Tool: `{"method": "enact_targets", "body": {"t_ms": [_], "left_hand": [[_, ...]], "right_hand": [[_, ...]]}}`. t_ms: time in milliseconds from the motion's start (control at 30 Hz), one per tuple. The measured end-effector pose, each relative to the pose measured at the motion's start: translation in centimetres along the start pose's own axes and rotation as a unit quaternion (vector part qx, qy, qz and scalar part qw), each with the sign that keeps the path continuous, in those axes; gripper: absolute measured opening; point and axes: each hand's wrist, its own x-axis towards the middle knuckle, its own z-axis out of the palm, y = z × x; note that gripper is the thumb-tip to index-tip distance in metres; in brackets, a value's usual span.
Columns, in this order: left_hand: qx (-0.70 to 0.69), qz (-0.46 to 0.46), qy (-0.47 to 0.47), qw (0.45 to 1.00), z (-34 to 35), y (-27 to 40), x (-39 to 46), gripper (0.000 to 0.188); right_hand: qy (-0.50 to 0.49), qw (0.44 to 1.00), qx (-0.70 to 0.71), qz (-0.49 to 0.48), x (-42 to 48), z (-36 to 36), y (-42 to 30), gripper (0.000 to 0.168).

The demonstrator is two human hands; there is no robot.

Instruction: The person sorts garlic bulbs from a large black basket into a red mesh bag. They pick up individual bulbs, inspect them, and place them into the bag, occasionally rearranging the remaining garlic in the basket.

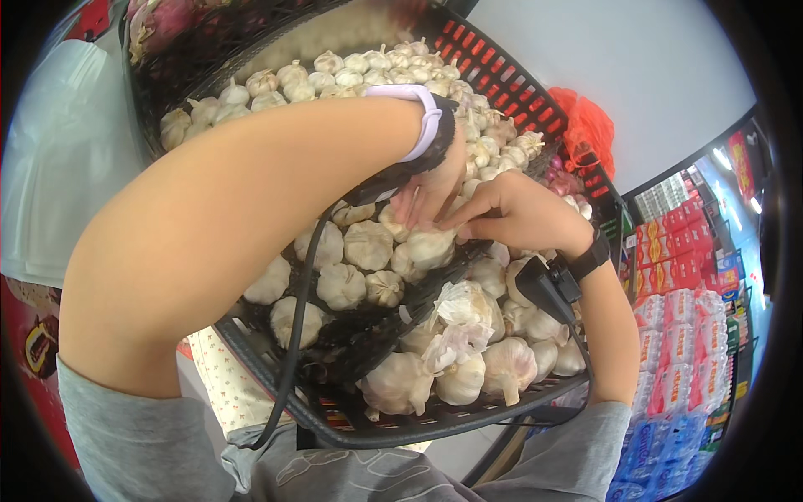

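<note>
My left hand [433, 188] reaches down among the garlic, its fingers blurred and partly hidden by the wrist. Its fingertips touch the top of a whole garlic bulb [431, 246]. From the right, my right hand [511, 210] meets it, with thumb and forefinger pinched on the same bulb's upper edge. More bulbs lie around both hands on black mesh. Nearer my body, large bulbs fill the front right of the black plastic basket [370, 438], one with loose papery skin [467, 304]. Smaller bulbs [376, 59] are heaped at the back.
Red onions [163, 28] lie at the upper left, and small purple bulbs [558, 179] at the right. A red plastic bag [586, 128] hangs by the basket's right corner. Clear plastic bags [69, 157] are at the left. Stacked packaged goods [677, 364] stand at the far right.
</note>
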Motion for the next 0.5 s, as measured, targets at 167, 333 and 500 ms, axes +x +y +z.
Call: {"method": "enact_targets", "body": {"t_ms": [167,333,500], "left_hand": [[-0.061,0.0,0.042,0.997,0.3,-0.6,0.3,0.041],[-0.059,0.026,-0.01,0.998,0.4,-0.1,0.0,0.052],[-0.012,0.025,0.081,0.996,1.8,0.5,-0.4,0.056]], "right_hand": [[0.019,0.999,-0.008,0.027,-0.5,-0.8,-0.8,0.024],[0.122,0.979,0.078,0.145,-2.5,-2.9,-1.2,0.02],[0.198,0.973,0.081,0.08,-3.5,-3.5,-0.1,0.02]]}}
